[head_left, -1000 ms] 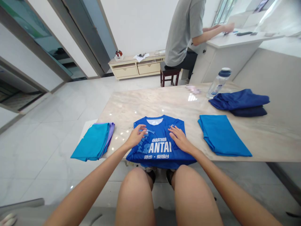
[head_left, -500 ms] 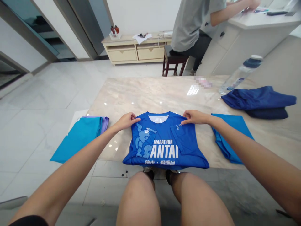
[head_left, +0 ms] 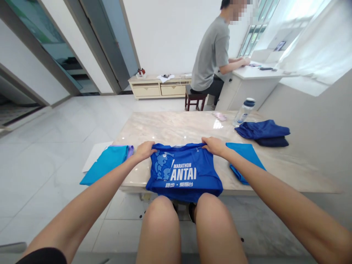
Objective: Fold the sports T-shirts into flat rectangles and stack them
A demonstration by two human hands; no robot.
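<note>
A blue T-shirt (head_left: 183,172) with white "MARATHON" lettering lies in front of me, its lower part hanging over the table's near edge. My left hand (head_left: 145,150) pinches its upper left corner, and my right hand (head_left: 213,146) grips the upper right corner. Between them the collar is folded over, so the neck opening is mostly hidden. Left of the shirt is a folded turquoise cloth (head_left: 106,164) with a purple cloth (head_left: 130,151) partly under it. Another folded turquoise cloth (head_left: 243,158) rests beyond my right wrist.
The marble-topped table (head_left: 162,124) carries a clear water bottle (head_left: 244,112) and a heap of dark blue clothing (head_left: 262,132) at its right. Beyond it, a person in a grey shirt (head_left: 210,55) sits on a stool (head_left: 194,97) at a white desk (head_left: 255,75). A low cabinet (head_left: 145,91) stands against the wall.
The shirt's collar edge has been folded down toward me, with both hands gripping its corners. My view has tilted up, showing more of the seated person and the window.
</note>
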